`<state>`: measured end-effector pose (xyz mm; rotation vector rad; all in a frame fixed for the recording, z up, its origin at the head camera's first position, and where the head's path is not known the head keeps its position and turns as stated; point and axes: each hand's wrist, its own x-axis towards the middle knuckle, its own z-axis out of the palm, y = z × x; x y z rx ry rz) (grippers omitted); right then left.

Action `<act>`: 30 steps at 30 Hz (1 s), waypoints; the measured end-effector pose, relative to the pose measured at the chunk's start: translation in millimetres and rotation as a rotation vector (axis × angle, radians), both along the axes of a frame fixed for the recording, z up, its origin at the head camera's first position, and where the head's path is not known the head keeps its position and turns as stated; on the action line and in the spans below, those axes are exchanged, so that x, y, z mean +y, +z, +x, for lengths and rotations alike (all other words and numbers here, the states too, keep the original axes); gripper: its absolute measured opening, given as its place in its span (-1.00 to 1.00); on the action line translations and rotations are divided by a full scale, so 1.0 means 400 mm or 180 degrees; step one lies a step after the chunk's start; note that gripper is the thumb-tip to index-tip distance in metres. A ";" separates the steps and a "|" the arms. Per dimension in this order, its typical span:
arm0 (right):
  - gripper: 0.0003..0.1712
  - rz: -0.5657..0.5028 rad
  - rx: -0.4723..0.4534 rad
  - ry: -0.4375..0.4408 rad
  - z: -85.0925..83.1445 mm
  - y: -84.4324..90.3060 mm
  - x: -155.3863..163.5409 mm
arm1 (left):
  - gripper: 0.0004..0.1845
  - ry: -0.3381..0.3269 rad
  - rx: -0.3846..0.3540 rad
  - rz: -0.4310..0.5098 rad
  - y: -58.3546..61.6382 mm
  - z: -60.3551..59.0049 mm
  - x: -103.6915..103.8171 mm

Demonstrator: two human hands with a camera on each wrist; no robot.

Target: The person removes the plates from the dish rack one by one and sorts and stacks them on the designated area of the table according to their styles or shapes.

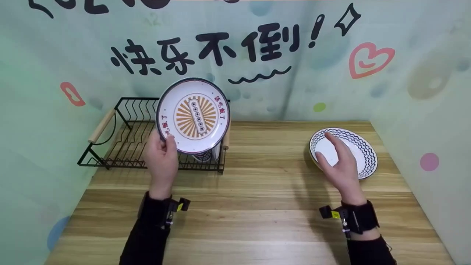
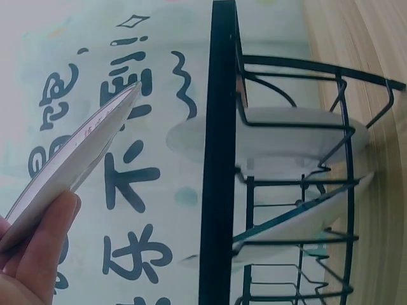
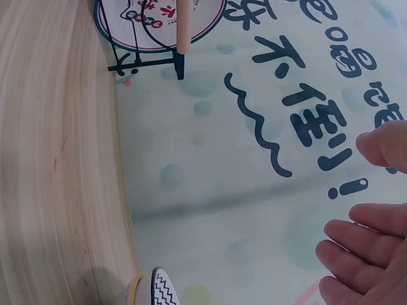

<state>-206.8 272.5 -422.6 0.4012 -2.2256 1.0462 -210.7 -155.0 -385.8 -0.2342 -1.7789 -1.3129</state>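
Note:
My left hand (image 1: 165,142) grips the lower left rim of a white plate (image 1: 193,115) with an orange sunburst pattern, holding it upright over the right end of the black wire dish rack (image 1: 125,141). In the left wrist view the plate's edge (image 2: 76,159) sits between my fingers (image 2: 38,248), clear of the rack bar (image 2: 216,152). Two white plates (image 2: 273,136) stand in the rack's slots. My right hand (image 1: 329,149) is over a zigzag-rimmed plate (image 1: 362,152) lying flat on the table, with straight fingers (image 3: 362,251) that hold nothing.
The rack has wooden handles (image 1: 101,126) and stands at the back left of the wooden table (image 1: 257,198), against a printed backdrop. The backdrop's walls close in on the left, back and right.

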 end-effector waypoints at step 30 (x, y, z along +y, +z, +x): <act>-0.36 -0.0206 0.0149 0.0387 0.002 0.004 -0.082 | -0.69 -0.0618 -0.0409 0.0280 -0.052 0.011 0.119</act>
